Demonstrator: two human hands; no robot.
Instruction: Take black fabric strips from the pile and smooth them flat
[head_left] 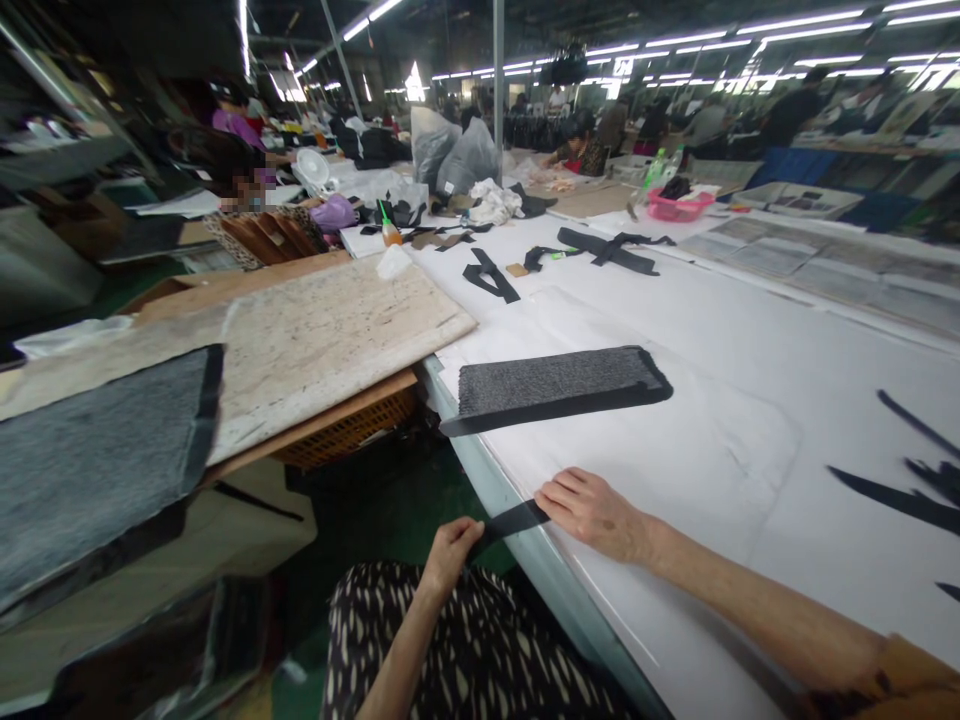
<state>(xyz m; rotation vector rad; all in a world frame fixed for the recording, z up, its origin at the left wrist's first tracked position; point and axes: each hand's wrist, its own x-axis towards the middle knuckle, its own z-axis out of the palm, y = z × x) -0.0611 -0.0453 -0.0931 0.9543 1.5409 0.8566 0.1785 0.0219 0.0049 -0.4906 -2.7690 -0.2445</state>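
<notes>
A short black fabric strip [511, 522] is stretched between my two hands at the near edge of the white table [720, 330]. My left hand [451, 553] pinches its left end, just off the table edge above my patterned lap. At the other end, my right hand [589, 512] grips the strip with fingers curled over it, close above the tabletop. Beyond my hands lies a grey fabric panel [547, 380] with black strip along its front and right edges; one strip end reaches past the panel's left side.
Left of me, a padded board [337, 335] carries a larger grey panel [97, 450] with black edging. Black strips [900, 497] lie at the right. Farther back are black scraps [611, 250], a pink basket [679, 203], plastic bags [454, 155] and a co-worker [225, 160].
</notes>
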